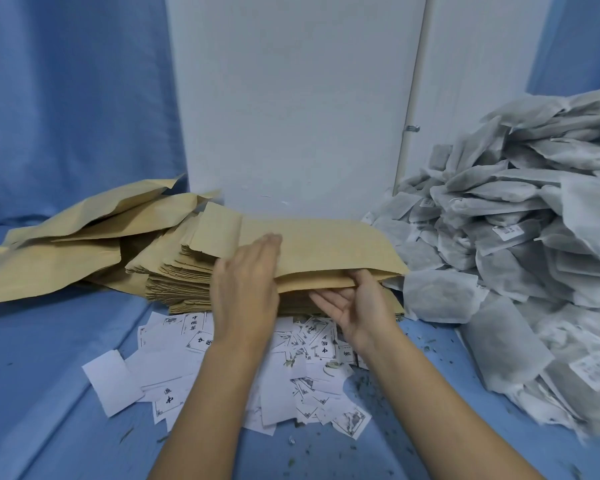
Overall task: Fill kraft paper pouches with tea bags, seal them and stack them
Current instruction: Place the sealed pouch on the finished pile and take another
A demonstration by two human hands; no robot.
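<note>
Left hand [246,289] flat on the top pouch [326,244]; right hand [357,303] open-palmed beneath its near edge, pinching nothing; unheld, it could slip, dragging the stack [181,282] askew.

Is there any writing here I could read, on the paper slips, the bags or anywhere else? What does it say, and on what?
"中国", as far as it can be made out: on a white slip beside the left wrist.
"中": on a framed slip lower left, seen upside down.
Other slips: characters too blurred to read.
Tea bag labels: print too small to read.
Kraft pouches: no text visible.
</note>
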